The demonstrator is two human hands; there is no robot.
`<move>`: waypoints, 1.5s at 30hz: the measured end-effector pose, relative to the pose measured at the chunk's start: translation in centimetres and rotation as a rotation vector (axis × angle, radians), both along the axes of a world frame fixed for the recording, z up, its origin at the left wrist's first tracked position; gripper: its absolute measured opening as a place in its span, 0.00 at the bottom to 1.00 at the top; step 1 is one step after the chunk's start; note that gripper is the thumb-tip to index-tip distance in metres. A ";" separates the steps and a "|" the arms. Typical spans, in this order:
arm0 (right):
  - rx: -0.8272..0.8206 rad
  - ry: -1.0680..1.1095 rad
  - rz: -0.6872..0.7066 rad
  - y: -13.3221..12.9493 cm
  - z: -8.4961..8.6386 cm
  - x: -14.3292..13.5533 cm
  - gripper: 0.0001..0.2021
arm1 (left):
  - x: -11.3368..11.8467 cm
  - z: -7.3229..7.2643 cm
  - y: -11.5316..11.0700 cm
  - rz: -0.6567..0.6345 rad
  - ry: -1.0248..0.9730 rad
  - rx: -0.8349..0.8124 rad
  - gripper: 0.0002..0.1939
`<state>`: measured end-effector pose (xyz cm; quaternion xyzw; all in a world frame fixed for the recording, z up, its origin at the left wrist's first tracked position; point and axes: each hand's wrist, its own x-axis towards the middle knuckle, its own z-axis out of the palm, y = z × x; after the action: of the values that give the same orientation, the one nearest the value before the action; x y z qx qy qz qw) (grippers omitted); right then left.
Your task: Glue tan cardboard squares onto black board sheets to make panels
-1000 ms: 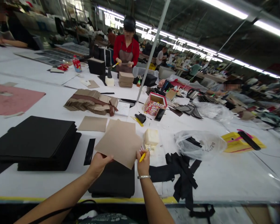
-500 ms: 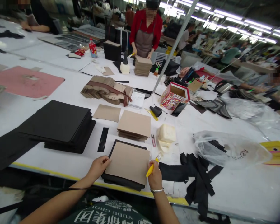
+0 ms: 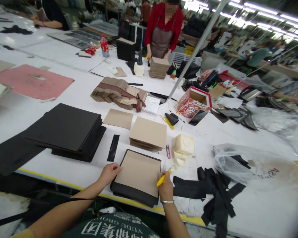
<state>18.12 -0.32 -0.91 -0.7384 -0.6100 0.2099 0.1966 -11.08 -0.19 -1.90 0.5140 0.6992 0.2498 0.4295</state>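
Observation:
A beige board (image 3: 138, 173) lies on black sheets (image 3: 136, 197) at the table's front edge, a dark border showing around it. My left hand (image 3: 110, 172) is closed, thumb and finger pinched at the board's left edge. In my right hand (image 3: 166, 187) is a brush (image 3: 162, 180) with a yellow handle, its bristles pointing away from me. That hand also touches the board's right edge. Just behind stands a stack of beige boards (image 3: 148, 132), with pink thread snips (image 3: 168, 152) and a cream-coloured tub (image 3: 183, 145) to its right.
At left is a tall stack of black sheets (image 3: 67, 127), with a black strip (image 3: 113, 147) beside it. Black strips (image 3: 215, 191) and a clear plastic bag (image 3: 258, 165) lie at right. Farther back are tied beige pieces (image 3: 116, 92), a red box (image 3: 193, 102) and a co-worker (image 3: 162, 29).
The beige board has shifted slightly on the black sheet, so the dark border now shows along its right edge too. Both hands stay at its sides. The view has turned a little left.

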 end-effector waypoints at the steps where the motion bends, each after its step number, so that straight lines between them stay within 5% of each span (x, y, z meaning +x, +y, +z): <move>1: 0.001 -0.002 -0.004 0.1 -0.1 -0.1 0.14 | 0.0 0.0 0.1 0.000 -0.004 -0.002 0.17; 24: -0.093 -0.095 -0.035 1.1 0.6 -0.6 0.07 | -0.6 -0.8 1.3 -0.165 0.051 -0.107 0.19; 45: -0.268 -0.345 0.163 2.1 1.5 -1.8 0.08 | -0.8 1.8 1.9 -0.227 0.276 -0.148 0.14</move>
<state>16.34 1.75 0.61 -0.7310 -0.6590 0.1748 -0.0279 -11.88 1.75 -0.15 0.5858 0.7056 0.0748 0.3917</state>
